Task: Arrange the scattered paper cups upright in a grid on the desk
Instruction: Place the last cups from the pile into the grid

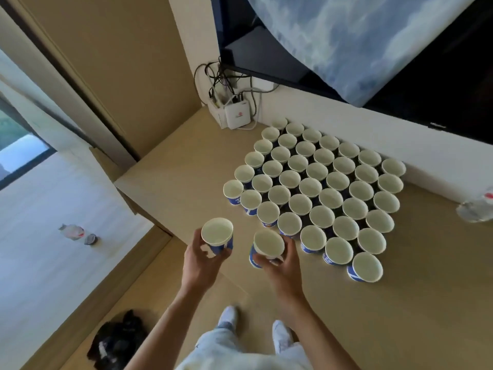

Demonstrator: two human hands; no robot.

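Note:
Several blue-and-white paper cups (317, 182) stand upright in a tight grid on the tan desk (176, 166), against the white wall. My left hand (202, 259) grips one upright cup (217, 233) from below, over the desk's front edge. My right hand (280, 265) holds a second cup (268, 245), tilted slightly toward me, just left of the grid's nearest corner cup (289, 224).
A white router box (237, 114) with tangled cables sits in the desk's back corner. A dark screen (400, 62) hangs above the grid. A crumpled plastic bottle (476, 206) lies at the right. A black bag (117, 340) is on the floor by my feet.

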